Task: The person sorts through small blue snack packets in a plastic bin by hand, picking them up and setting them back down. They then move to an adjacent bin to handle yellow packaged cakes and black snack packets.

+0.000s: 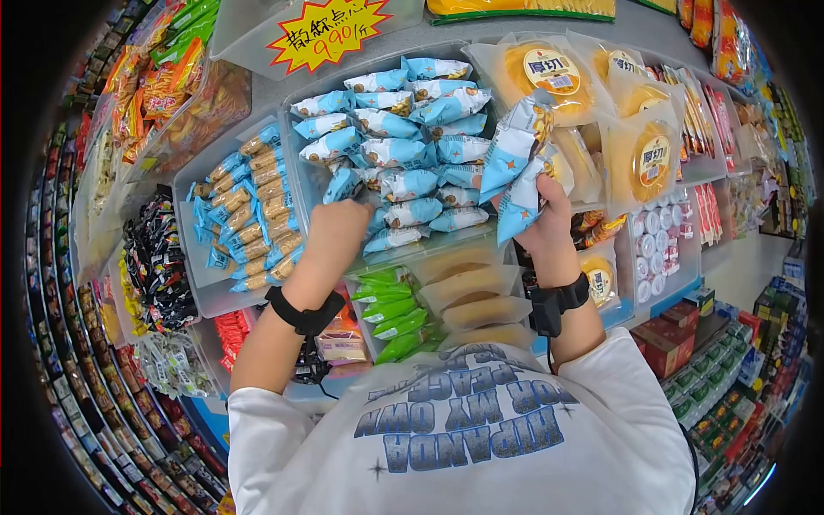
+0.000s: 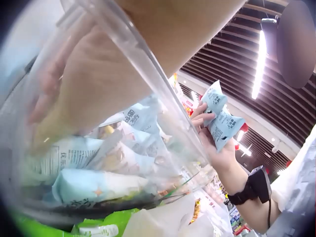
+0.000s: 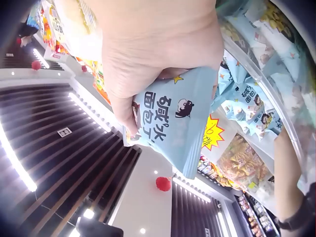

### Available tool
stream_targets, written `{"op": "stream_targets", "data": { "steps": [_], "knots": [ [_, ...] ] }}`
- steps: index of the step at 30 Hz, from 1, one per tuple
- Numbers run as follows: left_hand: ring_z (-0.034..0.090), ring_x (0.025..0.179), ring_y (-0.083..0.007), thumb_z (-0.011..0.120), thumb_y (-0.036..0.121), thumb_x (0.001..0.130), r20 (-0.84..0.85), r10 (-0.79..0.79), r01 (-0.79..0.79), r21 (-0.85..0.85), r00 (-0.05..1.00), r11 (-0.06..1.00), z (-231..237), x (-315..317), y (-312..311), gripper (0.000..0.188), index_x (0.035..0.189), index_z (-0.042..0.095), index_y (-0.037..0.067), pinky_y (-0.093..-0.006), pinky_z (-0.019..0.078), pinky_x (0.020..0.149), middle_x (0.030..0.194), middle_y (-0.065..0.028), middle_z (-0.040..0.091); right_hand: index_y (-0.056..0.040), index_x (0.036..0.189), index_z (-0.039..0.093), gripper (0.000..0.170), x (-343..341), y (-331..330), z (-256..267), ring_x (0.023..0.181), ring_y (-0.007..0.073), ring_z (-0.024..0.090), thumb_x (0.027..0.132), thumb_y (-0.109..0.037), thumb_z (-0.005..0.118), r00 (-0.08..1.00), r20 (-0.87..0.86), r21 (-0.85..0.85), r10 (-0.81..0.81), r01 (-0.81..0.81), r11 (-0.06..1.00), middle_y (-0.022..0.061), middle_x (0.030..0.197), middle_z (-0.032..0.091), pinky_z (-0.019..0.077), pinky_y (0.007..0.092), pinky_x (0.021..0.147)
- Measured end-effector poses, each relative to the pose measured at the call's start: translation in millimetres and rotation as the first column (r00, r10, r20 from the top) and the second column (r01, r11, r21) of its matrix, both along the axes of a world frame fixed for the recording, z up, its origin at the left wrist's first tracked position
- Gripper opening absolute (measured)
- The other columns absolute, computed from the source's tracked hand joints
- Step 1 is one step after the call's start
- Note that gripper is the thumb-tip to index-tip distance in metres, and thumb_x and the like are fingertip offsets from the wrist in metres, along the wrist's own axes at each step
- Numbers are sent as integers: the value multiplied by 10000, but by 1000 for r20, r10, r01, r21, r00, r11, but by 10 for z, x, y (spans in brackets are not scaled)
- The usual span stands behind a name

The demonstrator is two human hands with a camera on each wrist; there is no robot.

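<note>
A clear plastic bin (image 1: pixel 296 193) holds rows of blue-and-white bread-snack packets (image 1: pixel 399 153). Inside its near left part, my left hand (image 1: pixel 339 230) has its fingers down among the packets, pinching one tilted packet (image 1: pixel 343 184). Through the bin wall in the left wrist view, that hand (image 2: pixel 94 74) looks blurred and its fingertips are unclear. Beyond the bin's right side, my right hand (image 1: pixel 549 227) grips two matching packets (image 1: pixel 518 154) held up side by side. One printed packet (image 3: pixel 170 118) fills the right hand's grasp in the right wrist view.
Left of the bin stands another bin of brown rolls in blue wrappers (image 1: pixel 253 210). Round packaged cakes (image 1: pixel 541 73) lie to the right. Green packets (image 1: pixel 386 300) and flat packaged cakes (image 1: pixel 472 300) sit in front. A yellow price sign (image 1: pixel 330 33) is behind.
</note>
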State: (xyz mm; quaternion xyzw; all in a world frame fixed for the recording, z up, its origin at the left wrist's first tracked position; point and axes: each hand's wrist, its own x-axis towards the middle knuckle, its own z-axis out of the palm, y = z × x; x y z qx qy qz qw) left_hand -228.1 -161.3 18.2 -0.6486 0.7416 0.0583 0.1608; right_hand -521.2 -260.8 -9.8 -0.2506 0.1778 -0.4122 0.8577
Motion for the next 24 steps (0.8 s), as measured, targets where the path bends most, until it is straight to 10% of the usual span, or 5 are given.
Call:
{"op": "stream_targets", "data": {
  "steps": [8,10,16,24],
  "knots": [
    [687,698,-293,604,83,821,-26,-177,168,-208,984,964,24,93,47,173,975,679,106,-405,546,606,692,-100,647,-63,1417,405,762,56,38,89,1155,303,570,819,-452,671,998,41,6,-55,54,999,104,1293,561,391,489,1059],
    [670,733,-352,615,112,834,-191,22,-50,-142,981,989,242,-13,116,144,946,684,53,-441,536,643,730,-142,661,-85,1405,416,757,91,51,209,1057,251,563,809,-470,679,995,93,-32,-30,33,999,74,1248,551,397,460,1020],
    [659,864,-386,582,142,880,-295,100,37,424,950,905,256,-62,11,192,921,678,-19,-455,521,727,881,-200,698,-157,1375,452,712,198,15,325,877,151,502,793,-483,699,890,452,-109,65,-17,994,35,1191,554,372,379,910],
    [664,857,-369,570,130,866,-705,221,8,306,674,952,75,-176,-28,211,966,692,-10,-434,518,785,887,-208,690,-193,1387,465,724,146,17,358,778,94,452,790,-517,714,847,531,-19,-2,15,1000,-25,1082,542,358,336,842]
  ]
}}
